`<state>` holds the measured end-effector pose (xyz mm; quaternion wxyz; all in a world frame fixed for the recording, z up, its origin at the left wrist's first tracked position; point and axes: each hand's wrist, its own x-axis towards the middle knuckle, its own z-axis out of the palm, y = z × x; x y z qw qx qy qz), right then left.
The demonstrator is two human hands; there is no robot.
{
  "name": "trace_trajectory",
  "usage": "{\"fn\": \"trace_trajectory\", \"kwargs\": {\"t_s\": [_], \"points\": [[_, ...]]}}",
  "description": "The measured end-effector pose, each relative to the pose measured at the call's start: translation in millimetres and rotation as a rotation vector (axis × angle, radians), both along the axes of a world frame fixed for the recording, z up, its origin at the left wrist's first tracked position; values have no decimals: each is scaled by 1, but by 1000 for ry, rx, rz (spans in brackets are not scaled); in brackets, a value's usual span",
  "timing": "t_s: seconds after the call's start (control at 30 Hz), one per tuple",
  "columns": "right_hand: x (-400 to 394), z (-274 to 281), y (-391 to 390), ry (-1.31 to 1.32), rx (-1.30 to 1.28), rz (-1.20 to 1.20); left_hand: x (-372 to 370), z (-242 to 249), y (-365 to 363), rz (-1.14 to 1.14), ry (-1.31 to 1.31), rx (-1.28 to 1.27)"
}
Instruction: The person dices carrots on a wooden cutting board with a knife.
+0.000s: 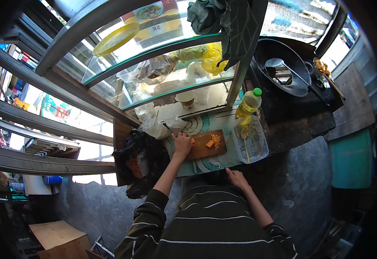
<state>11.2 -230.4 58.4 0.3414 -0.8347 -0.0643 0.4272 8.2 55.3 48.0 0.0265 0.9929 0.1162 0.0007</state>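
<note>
A small wooden cutting board (202,152) lies on the patterned tabletop in front of me. At its left end my left hand (182,144) has its fingers bent over a piece of carrot (192,141), mostly hidden beneath them. Cut orange carrot sticks (215,140) form a small heap farther right on the board, with a flat slice beside them. Near the table's front edge, my right hand (237,177) grips a knife (222,163), its thin blade pointing toward the board and apart from the carrot.
Right of the board stand a clear plastic tub (254,149) and an oil bottle (249,103) with a green cap. A wok (283,64) holding a spatula sits on the stove beyond. Plastic bags (143,159) crowd the left side; a glass display case (162,93) rises behind.
</note>
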Motion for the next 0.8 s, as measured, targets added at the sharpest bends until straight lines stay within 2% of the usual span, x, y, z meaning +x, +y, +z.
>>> {"fn": "trace_trajectory", "kwargs": {"t_s": [0.1, 0.17, 0.27, 0.4, 0.47, 0.5, 0.57, 0.6, 0.67, 0.8], "points": [[0, -5, 0, -17, 1, 5, 4, 1, -8, -46, -103, -10], [0, -4, -1, -23, 7, -13, 13, -5, -30, -112, -163, -147], [-1, -9, -5, -55, 12, -27, 20, -15, -55, -158, -103, -169], [-2, -4, -10, -64, -1, -66, 17, -26, -55, -98, -150, -212], [-4, -4, -9, -67, 21, -78, 10, -17, -50, 176, -94, -537], [-5, -4, -8, -71, 42, -87, 7, -19, -49, 179, -93, -534], [-4, -6, -2, -47, 71, -104, 0, -24, -51, 251, -303, -804], [-4, -9, 2, -24, 99, -124, -3, -23, -52, 258, -304, -802], [-1, -24, 10, 14, 103, -136, -8, -22, -55, 196, -230, -481], [3, -30, 30, 163, 175, -232, -18, 0, -53, 203, -67, -387]]}}
